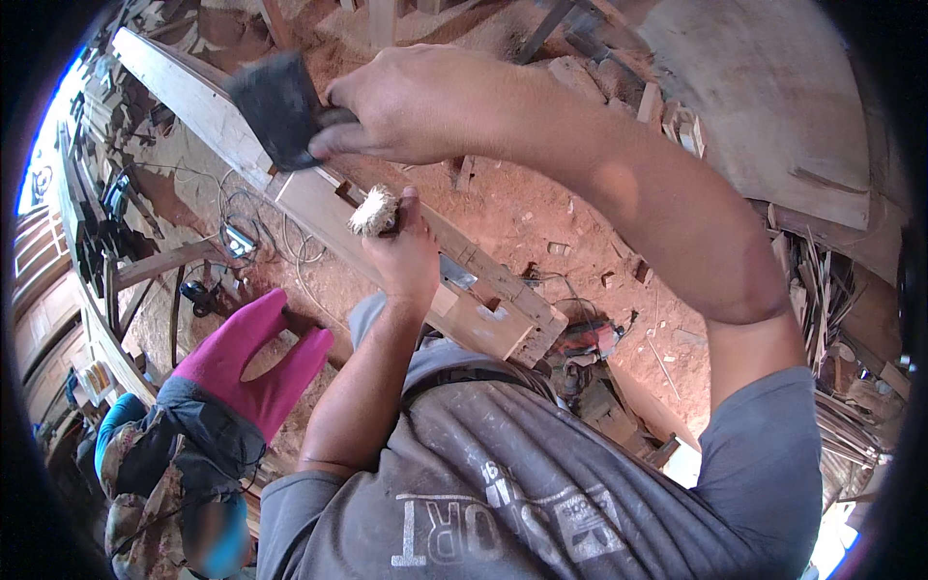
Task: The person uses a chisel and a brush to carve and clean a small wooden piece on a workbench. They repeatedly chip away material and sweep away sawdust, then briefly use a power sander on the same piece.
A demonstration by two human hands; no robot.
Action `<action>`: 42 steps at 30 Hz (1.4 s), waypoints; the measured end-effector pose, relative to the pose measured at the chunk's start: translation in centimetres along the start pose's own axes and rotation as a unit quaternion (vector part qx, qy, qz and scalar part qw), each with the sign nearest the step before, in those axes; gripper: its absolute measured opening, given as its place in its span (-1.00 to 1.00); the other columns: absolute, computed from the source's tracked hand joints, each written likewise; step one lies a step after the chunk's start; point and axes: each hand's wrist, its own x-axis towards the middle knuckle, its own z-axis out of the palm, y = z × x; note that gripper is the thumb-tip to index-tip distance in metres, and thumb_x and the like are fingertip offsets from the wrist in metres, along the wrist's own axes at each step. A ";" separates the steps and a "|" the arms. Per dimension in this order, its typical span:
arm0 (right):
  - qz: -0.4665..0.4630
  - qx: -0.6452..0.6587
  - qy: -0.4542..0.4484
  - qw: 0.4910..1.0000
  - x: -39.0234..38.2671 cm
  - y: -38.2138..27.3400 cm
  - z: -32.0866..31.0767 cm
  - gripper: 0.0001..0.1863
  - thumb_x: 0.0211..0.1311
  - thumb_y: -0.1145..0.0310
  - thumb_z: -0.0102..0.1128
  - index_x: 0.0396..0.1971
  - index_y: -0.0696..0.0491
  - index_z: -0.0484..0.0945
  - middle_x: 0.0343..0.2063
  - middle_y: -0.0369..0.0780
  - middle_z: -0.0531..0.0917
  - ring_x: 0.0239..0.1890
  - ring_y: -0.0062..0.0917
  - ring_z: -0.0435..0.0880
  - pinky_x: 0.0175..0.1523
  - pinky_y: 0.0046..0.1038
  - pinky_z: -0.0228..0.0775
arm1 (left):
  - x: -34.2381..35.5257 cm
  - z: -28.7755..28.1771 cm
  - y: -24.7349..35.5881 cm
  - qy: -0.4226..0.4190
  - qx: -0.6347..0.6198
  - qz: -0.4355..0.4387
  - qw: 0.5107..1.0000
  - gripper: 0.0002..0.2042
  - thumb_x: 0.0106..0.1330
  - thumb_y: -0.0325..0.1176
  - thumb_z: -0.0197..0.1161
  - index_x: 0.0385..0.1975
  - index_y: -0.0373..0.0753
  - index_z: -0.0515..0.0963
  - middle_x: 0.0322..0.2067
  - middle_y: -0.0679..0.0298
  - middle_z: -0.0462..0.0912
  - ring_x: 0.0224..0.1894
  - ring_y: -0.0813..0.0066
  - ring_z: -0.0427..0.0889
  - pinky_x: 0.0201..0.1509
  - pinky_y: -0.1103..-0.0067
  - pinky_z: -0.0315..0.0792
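My right hand [396,104] grips the short handle of a mallet with a dark, blocky head [275,108], raised over the timber and slightly blurred. Lower down, my left hand [404,253] is closed around an upright chisel, its frayed, pale handle end [373,212] pointing up toward me. The chisel's blade is hidden below my fist. Beneath both hands a long wooden beam [483,324] runs from the far left to just in front of my body. Notches are cut into its top, one beside my left hand and others toward the near end.
A person in pink trousers [227,362] is close on my left. Cables [300,246] lie on the reddish, sawdust-covered ground. A red power tool [592,338] sits beyond the beam's near end. Offcuts [826,319] and a large wooden sheet [773,106] are at right.
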 end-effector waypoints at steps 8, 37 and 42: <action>-0.053 -0.065 -0.134 0.987 -2.5 -0.1 -0.5 -0.36 0.43 -0.22 0.14 -0.12 0.17 0.72 -0.24 0.08 0.77 -0.09 -0.06 0.79 0.02 -0.07 0.64 | -3.6 0.2 -1.8 0.002 -0.027 -0.039 0.999 -0.77 0.49 -0.38 0.35 -0.43 -0.19 0.48 -0.59 0.50 0.42 -0.61 0.70 0.34 -0.63 0.57 0.21; -0.002 0.054 0.084 0.995 -5.9 -0.8 -0.6 -0.31 0.42 -0.27 0.13 -0.16 0.19 0.72 -0.42 0.08 0.73 -0.22 0.00 0.79 -0.07 -0.04 0.58 | -2.0 0.0 -0.4 -0.031 -0.062 -0.023 0.997 -0.72 0.50 -0.29 0.37 -0.41 -0.04 0.37 -0.66 0.55 0.27 -0.68 0.74 0.23 -0.64 0.62 0.08; -0.029 -0.063 -0.071 0.995 -5.5 -0.4 3.0 -0.39 0.44 -0.23 0.11 -0.06 0.08 0.72 -0.33 0.08 0.76 -0.14 -0.06 0.80 0.01 -0.03 0.61 | -2.7 -0.5 -3.5 -0.030 -0.064 0.015 0.997 -0.78 0.48 -0.32 0.38 -0.32 -0.07 0.42 -0.57 0.52 0.37 -0.62 0.71 0.34 -0.62 0.61 0.16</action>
